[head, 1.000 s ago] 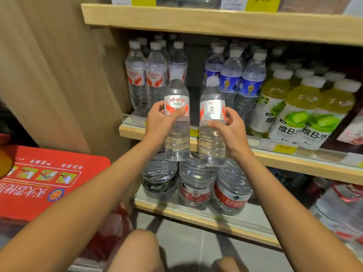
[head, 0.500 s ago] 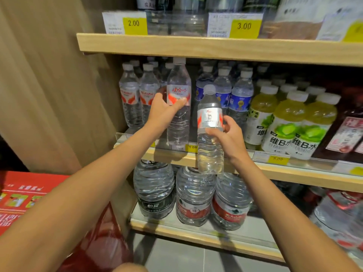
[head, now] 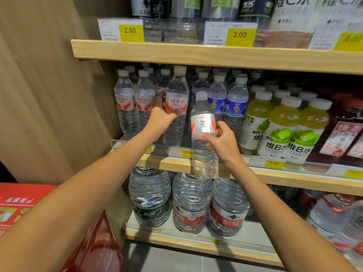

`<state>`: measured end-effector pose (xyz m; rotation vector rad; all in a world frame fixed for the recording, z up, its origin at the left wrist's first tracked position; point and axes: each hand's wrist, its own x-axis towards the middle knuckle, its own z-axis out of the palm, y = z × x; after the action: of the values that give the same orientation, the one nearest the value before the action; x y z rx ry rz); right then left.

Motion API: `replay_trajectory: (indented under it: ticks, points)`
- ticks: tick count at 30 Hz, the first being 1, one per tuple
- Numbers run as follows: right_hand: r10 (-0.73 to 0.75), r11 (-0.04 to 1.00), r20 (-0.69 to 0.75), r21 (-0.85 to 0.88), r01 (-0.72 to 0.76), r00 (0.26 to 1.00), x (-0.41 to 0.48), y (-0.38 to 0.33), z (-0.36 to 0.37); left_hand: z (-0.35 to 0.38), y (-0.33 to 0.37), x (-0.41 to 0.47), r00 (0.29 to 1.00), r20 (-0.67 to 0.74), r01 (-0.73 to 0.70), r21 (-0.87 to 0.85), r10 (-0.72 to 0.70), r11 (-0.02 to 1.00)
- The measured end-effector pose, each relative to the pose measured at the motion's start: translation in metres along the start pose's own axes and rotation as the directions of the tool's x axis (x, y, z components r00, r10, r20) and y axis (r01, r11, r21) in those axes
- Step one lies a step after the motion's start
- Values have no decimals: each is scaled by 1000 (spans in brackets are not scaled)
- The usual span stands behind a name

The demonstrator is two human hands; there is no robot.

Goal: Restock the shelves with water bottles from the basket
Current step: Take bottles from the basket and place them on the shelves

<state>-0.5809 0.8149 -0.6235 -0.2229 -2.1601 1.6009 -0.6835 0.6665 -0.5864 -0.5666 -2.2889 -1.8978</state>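
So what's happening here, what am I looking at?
A person is stocking a shop shelf with water. The left hand grips a red-labelled bottle that looks set down upright on the middle shelf, beside matching bottles. The right hand holds a second bottle in front of the shelf edge, slightly tilted, not yet shelved. Big water jugs stand on the shelf below.

A shop: wooden shelves (head: 196, 55) edged with yellow price tags (head: 130, 32) hold rows of bottled drinks (head: 282, 124).
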Motion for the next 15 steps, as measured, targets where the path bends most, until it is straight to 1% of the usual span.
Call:
replay_trajectory:
  ticks: [3,7,13,15]
  points:
    - [-3,1000,2,6,3,1000,3,1,0,1,-12,-2,1000,-9,7,12,-7,1000]
    - [-2,999,0,33,2,1000,6,1,0,-1,-26,-2,999,-12,49,56,-49,997]
    - [-6,999,4,50,6,1000,5,3,5,-5,-33,-3,1000,-20,1,111,1,994]
    - [-6,999,12,47,6,1000,4,3,7,-5,-36,-4,998,-38,58,153,-53,987]
